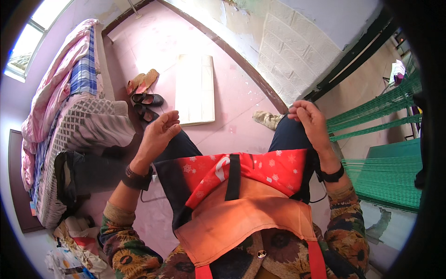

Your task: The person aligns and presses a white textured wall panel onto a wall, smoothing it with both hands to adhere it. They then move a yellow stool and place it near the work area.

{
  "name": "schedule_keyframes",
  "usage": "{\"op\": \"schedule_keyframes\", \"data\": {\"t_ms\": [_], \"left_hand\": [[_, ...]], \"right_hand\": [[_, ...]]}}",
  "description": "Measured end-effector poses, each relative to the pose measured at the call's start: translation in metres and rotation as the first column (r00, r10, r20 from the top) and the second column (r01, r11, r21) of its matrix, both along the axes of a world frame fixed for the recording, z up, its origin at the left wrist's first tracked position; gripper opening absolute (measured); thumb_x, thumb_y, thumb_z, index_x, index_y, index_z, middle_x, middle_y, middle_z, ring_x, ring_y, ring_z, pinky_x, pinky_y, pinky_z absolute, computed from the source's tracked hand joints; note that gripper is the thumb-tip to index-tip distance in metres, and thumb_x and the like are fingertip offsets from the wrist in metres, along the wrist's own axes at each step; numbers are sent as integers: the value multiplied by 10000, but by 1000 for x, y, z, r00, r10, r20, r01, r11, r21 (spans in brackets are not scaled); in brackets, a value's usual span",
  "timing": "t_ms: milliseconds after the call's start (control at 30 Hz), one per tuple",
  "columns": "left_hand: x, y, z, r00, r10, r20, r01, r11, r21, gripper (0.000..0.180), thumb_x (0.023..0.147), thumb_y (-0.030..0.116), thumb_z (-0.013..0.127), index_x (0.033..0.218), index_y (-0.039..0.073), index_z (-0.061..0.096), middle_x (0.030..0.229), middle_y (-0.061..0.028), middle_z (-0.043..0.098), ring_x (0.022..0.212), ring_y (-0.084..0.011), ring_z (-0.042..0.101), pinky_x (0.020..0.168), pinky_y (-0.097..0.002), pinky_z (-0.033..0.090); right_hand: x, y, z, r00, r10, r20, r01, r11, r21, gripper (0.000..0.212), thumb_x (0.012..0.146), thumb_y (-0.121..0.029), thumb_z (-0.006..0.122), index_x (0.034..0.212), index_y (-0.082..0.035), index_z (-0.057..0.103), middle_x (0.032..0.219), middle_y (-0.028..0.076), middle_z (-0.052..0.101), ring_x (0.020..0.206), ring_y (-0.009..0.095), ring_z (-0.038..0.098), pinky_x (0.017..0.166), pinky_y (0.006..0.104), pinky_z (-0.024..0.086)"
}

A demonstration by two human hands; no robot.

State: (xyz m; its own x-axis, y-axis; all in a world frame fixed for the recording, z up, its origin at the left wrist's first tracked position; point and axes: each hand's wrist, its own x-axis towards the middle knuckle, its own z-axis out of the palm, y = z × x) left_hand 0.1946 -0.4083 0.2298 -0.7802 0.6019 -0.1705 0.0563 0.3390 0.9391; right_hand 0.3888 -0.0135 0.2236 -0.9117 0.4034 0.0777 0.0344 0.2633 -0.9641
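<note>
My left hand (162,131) is raised above my left thigh, its fingers curled in. Level with it, on the other side of my lap, my right hand (310,122) hovers over my right knee with bent fingers drawn together. The insides of both hands are hidden, so anything held cannot be made out. Between my wrists a red and orange apron (251,207) spreads over my lap, with a snowflake print and a black strap (233,177). Neither hand touches the apron. Dark bands circle both wrists.
A pale flat panel (195,90) lies on the pink tiled floor ahead. Several shoes (147,99) stand left of it, beside a bed (79,104) with rumpled covers. Green netting (381,174) stretches along my right. A light cloth (267,119) lies near my right foot.
</note>
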Motion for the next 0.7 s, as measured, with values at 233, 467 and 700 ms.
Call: {"op": "schedule_keyframes", "data": {"t_ms": [233, 467, 700], "left_hand": [[-17, 17, 5, 980, -193, 42, 198, 961, -195, 485, 911, 125, 677, 1344, -19, 515, 1264, -166, 616, 1154, -254, 616, 983, -344, 480], [-36, 2, 0, 792, -420, -442, 236, 879, -414, 520, 811, 103, 715, 1306, 68, 559, 1269, -134, 599, 1143, -339, 580, 950, -398, 477], [-49, 5, -10, 744, -505, -438, 291, 835, -468, 442, 772, 147, 760, 1179, 4, 661, 1179, -154, 643, 1029, -292, 657, 853, -365, 537]], "right_hand": [[2, -9, 11, 969, 160, 190, -192, 968, 162, 258, 958, -96, 613, 1188, 22, 605, 1037, 133, 684, 910, 188, 687, 830, 298, 531], [8, 16, 12, 858, 396, 329, -482, 394, 783, 319, 894, -91, 635, 1195, 7, 595, 1169, 154, 653, 1071, 308, 626, 983, 438, 442], [0, 26, 14, 729, 462, 506, -673, 346, 654, 250, 922, -108, 543, 1161, -40, 573, 1156, 146, 669, 1069, 278, 659, 1016, 445, 386]]}}
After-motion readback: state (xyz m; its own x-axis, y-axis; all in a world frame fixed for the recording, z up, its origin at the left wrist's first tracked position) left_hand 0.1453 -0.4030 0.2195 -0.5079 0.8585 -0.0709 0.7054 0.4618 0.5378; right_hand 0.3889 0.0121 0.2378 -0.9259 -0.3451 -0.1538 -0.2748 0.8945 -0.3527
